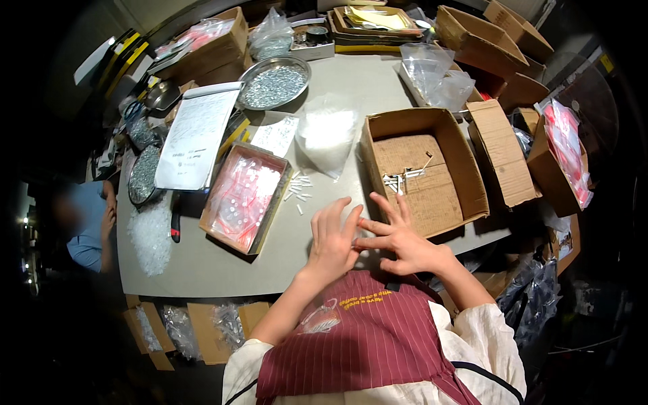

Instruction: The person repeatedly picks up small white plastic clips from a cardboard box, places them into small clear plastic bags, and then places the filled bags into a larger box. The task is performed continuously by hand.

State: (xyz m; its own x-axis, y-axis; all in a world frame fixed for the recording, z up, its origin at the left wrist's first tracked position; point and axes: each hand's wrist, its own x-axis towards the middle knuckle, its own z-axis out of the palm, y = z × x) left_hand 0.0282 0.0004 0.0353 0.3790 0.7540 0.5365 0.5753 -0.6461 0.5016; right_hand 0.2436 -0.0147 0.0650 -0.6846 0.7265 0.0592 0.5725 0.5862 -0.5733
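Note:
Over the near edge of the table, my left hand (331,239) and my right hand (405,246) meet at the fingertips. The left hand's fingers are stretched out, and nothing shows in it. On the right hand the fingers are spread apart, also with nothing visible between them. Just beyond sits an open cardboard box (470,179) with several small white-and-dark pieces (393,181) on its bottom. Small white plastic tubes (300,189) lie loose left of that box. Next to them is a shallow tray (275,209) of clear bags with red edges (244,196).
A clear bag of white pieces (326,135) lies mid-table. Behind it stands a metal bowl of small metal parts (273,82). A notepad (196,138), a heap of clear plastic pieces (150,236) and a red-and-black tool handle (175,226) are at left. Another person (91,226) is far left.

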